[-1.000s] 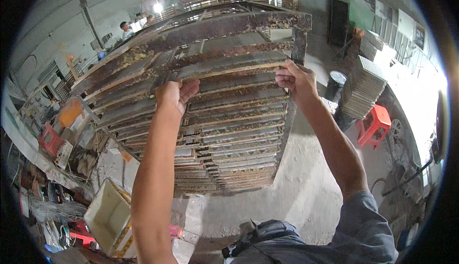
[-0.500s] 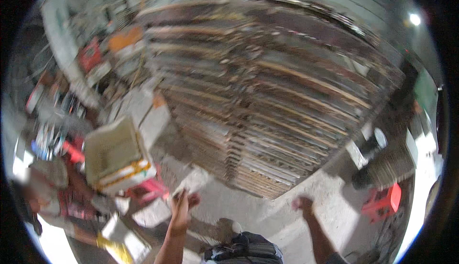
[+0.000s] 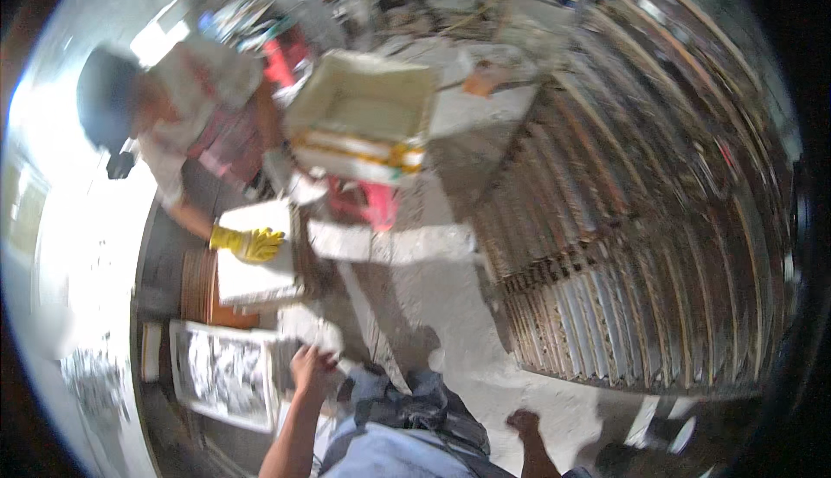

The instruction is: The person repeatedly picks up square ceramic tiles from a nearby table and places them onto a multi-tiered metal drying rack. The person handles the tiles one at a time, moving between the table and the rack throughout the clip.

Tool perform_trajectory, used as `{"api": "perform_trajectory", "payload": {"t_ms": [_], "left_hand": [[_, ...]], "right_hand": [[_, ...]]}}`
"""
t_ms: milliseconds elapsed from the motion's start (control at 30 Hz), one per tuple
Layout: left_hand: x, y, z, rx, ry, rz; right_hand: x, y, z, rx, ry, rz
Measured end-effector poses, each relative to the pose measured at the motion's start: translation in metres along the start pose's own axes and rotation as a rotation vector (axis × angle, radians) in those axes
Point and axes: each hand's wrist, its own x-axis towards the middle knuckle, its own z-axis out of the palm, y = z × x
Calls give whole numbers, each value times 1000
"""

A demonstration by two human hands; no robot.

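My left hand [image 3: 313, 367] is held out over the floor, its fingers loosely bent and apart, with nothing seen in them. Nearest to it is a white-framed tray [image 3: 179, 365] full of crumpled-looking grey and white material, just to the left; the hand looks apart from it. Lower right, my right hand [image 3: 523, 422] hangs near my side above the grey floor. Its fingers are curled in and slightly blurred, and no object shows in them. My clothed body [image 3: 389, 443] fills the bottom middle between both forearms.
A co-worker [image 3: 208, 114] leans in at left, a yellow-gloved hand [image 3: 251, 244] on a white slab-like stack [image 3: 251, 280]. A deep whitish box [image 3: 359, 162] with yellow tape sits on a pink stool [image 3: 378, 205]. A large slatted rack [image 3: 623, 279] stands at right on the floor [image 3: 476, 352].
My view has swung left, so the rack now lies at right and the co-worker, box and tray show more fully. Both my hands stay low and apart.
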Motion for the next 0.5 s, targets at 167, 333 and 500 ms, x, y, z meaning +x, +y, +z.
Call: {"api": "perform_trajectory", "payload": {"t_ms": [167, 333, 500], "left_hand": [[15, -7, 18, 130, -200, 6], [17, 16, -44, -45, -101, -20], [39, 27, -141, -142, 139, -13]], "right_hand": [[-47, -183, 69, 279, 65, -351], [-76, -188, 150, 99, -127, -458], [-57, -100, 186, -477, -406, -157]]}}
